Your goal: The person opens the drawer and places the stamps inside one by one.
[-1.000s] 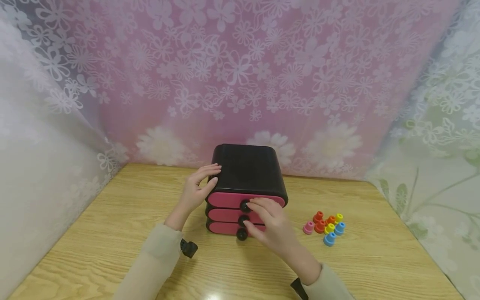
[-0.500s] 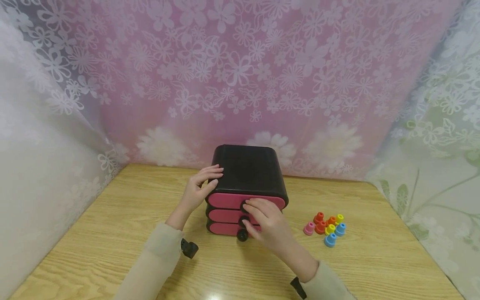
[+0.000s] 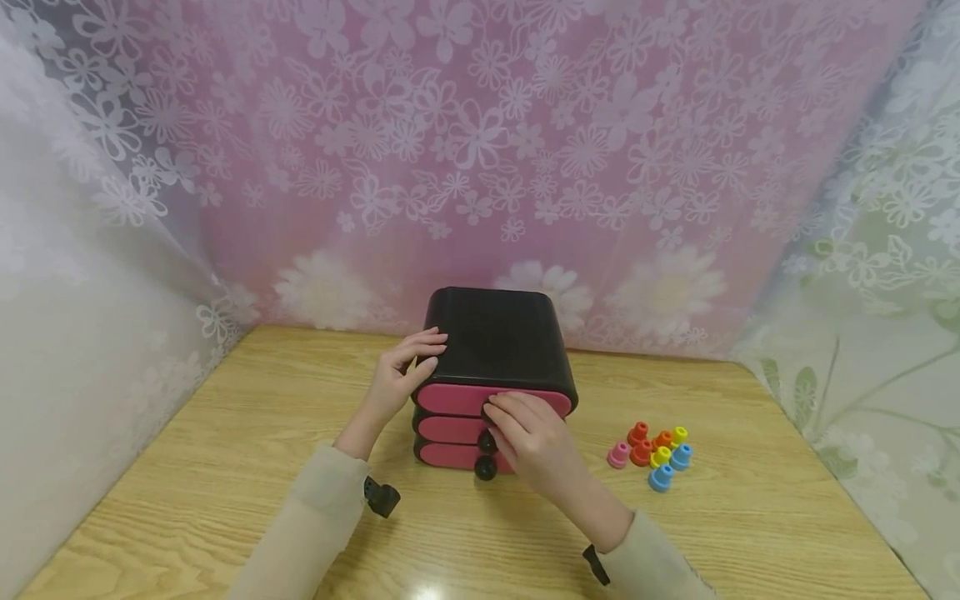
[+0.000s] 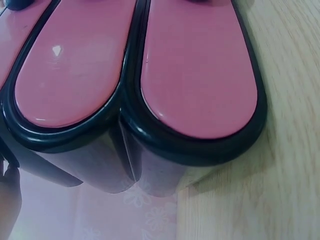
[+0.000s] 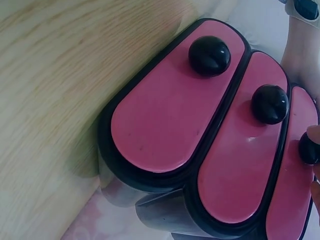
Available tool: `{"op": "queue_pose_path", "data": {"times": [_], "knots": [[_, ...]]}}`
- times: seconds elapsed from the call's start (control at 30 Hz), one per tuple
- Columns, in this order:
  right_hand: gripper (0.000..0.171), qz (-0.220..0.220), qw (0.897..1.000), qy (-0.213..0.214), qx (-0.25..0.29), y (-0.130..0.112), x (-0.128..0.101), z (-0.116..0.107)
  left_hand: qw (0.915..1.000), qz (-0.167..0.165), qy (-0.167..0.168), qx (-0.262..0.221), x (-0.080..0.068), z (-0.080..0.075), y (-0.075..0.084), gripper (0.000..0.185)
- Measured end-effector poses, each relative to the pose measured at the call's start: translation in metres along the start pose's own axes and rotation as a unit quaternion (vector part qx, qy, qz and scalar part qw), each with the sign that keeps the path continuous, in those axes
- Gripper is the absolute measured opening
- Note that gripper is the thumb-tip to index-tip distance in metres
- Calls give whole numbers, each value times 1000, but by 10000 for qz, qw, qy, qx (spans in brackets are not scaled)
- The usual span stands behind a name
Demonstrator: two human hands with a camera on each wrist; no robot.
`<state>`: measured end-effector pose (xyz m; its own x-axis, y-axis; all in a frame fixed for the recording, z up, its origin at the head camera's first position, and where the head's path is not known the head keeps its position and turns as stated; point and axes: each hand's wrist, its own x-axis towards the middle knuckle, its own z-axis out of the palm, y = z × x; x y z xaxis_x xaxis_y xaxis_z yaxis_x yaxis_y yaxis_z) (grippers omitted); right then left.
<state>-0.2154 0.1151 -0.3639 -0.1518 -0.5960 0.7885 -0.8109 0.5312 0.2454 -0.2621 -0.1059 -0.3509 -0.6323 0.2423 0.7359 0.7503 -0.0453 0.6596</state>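
head: high, looking down; 2 wrist views: close, both on drawer fronts

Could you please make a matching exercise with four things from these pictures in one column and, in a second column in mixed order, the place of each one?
Things:
1. left hand
2. right hand
3. small coloured pegs
4. bottom knob

Places:
A. in a group on the table, to the right of the drawer box
B. fingers at the top drawer's knob
C. free, on the lowest pink drawer front
D. resting on the box's top left corner

Pairs: 1-D, 2-B, 3-A, 4-C
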Motion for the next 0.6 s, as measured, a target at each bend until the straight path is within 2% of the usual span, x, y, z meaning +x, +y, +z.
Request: {"op": "queue_pose_path", "data": {"times": [0.3,0.6], "knots": [[17,-161,9998,64,-88,3,0,1,10000,12,9,31,2,1,0,22],[19,-231,9997,-7,-41,1,-1,1,9999,-146,3,68,0,-1,1,23]]}}
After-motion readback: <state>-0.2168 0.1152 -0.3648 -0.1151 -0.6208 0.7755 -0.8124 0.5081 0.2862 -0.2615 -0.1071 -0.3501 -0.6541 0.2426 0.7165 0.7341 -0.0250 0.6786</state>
